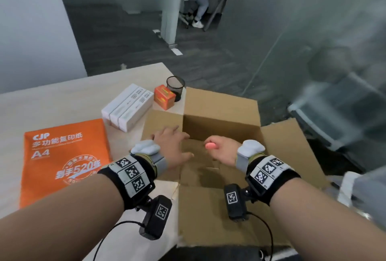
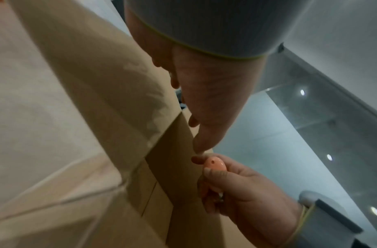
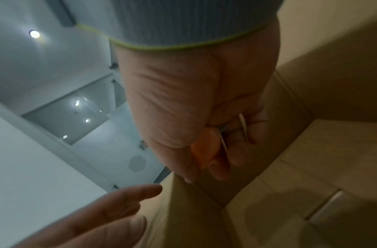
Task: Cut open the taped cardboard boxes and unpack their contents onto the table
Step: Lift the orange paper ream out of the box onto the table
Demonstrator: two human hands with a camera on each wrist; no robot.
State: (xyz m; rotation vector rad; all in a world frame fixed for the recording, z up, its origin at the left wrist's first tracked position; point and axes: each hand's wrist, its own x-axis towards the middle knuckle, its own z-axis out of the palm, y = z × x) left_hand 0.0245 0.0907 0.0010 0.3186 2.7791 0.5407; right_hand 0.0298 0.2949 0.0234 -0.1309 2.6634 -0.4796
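Two hands are working over one open brown corrugated cardboard box (image 1: 221, 118) in the head view, its flaps splayed flat and its inside looking bare, so the unpacking of this one seems done. The left hand (image 1: 171, 145), fingers spread wide, hangs over the flap at nine o'clock, probably to steady it. The right hand (image 1: 223, 150) is fisted round a small glossy pink plastic cutter (image 1: 210, 145), kept ready for more tape. On the pale wood-grain table (image 1: 62, 101), at ten o'clock from the box, lie an orange wrapped ream of A4 paper (image 1: 62, 156), three slim white cartons (image 1: 127, 107), a small orange-red box (image 1: 164, 96) and a black mesh pen cup (image 1: 175, 87).

Left wrist view now: straight fingers (image 2: 202, 141) point down along smooth matte cardboard, and the cutter's rounded end pokes from the other fist just beyond them.

Right wrist view: curled fingers (image 3: 219, 167) clamp the cutter; whether its blade is out, I cannot tell.
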